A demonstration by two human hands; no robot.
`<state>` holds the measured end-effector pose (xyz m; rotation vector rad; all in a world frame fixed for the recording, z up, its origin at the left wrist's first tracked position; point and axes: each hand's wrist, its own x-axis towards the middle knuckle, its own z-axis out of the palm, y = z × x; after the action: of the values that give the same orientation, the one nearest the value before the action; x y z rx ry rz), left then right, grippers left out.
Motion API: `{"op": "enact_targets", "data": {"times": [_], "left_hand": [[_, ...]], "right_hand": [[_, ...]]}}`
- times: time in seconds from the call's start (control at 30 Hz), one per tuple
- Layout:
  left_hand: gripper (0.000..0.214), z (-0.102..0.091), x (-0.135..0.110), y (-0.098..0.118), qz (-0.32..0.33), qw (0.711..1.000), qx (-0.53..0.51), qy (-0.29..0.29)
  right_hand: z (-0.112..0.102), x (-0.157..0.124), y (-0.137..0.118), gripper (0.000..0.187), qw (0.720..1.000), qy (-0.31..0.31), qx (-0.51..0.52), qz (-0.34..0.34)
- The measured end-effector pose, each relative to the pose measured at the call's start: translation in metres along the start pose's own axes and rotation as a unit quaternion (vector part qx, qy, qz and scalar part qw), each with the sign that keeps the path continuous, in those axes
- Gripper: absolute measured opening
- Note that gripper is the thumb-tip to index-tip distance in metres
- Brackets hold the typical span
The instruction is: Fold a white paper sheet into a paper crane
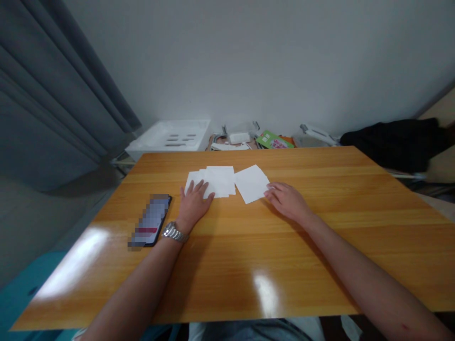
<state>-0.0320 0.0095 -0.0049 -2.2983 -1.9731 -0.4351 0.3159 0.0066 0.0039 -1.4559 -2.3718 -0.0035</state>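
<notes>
Several overlapping white sheets of paper (221,179) lie fanned out on the wooden table. My left hand (195,202) rests on their left part with its fingers spread flat. To their right is one more white paper sheet (251,183), turned at an angle, its left corner close to the fanned sheets. My right hand (286,200) has its thumb and fingers closed on the right corner of that sheet. A metal-band watch (174,232) is on my left wrist.
A phone (151,221), its screen blurred out, lies on the wooden table (302,274) left of my left hand. Beyond the far edge are a white plastic tray (170,135), cables, a green packet (273,139) and a black cloth (394,142). A grey curtain hangs at left.
</notes>
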Motion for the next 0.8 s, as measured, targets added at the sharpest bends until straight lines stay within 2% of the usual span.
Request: {"op": "enact_targets", "data": {"times": [0.2, 0.43, 0.67, 0.8], "left_hand": [[0.056, 0.003, 0.003, -0.008, 0.003, 1.000, -0.013, 0.000], [0.059, 0.010, 0.012, -0.017, 0.007, 0.999, -0.036, 0.024], [0.052, 0.002, 0.012, -0.014, -0.021, 0.998, -0.026, 0.062], [0.053, 0.002, 0.010, -0.016, -0.017, 0.998, -0.025, 0.060]], "right_hand": [[0.002, -0.001, -0.002, 0.039, 0.997, 0.032, 0.048, -0.042], [0.012, -0.003, -0.004, 0.045, 0.996, -0.031, 0.056, -0.064], [0.012, -0.004, -0.013, 0.043, 0.991, -0.036, 0.075, -0.103], [0.011, -0.004, -0.014, 0.040, 0.990, -0.030, 0.089, -0.109]]}}
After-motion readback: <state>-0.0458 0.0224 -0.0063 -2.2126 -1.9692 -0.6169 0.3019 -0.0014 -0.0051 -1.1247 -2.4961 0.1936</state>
